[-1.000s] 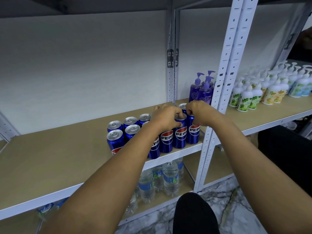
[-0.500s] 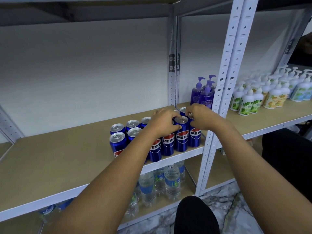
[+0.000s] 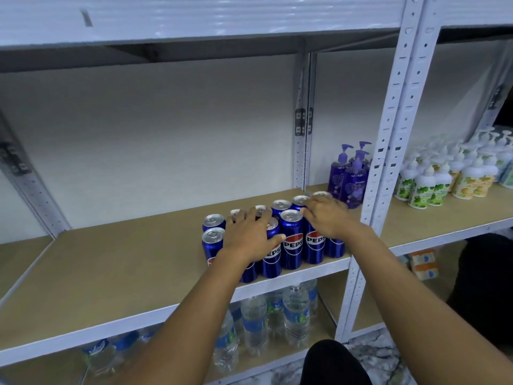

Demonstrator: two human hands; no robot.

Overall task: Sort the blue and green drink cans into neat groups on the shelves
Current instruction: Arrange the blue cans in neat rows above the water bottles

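Blue, glossy aluminium drink cans point(image 3: 291, 240) with silver pull-tab tops stand in two tight rows near the right front edge of the tan fibreboard shelf point(image 3: 111, 270), which sits in a white perforated steel rack point(image 3: 388, 140). I see my left hand point(image 3: 249, 237) laid flat over the left part of the group, fingers spread across the can tops and thumb stretched along the front of one can. My right hand point(image 3: 327, 218) rests on the right part, fingers loosely extended over the rims. Neither hand pinches anything.

Both hands cover several cans, so I cannot count the group. Labels on the front row are partly blocked by my wrists. No green can is in sight. Beyond the cans, purple translucent pump bottles point(image 3: 349, 176) stand partly behind the rack post. On the lower shelf clear plastic water bottles point(image 3: 294, 309) with blue labels blur at the left.

Half a second ago my fingers were curled onto the tops of the middle cans, hands close together; now they lie flatter and wider apart, and the centre front can is uncovered.
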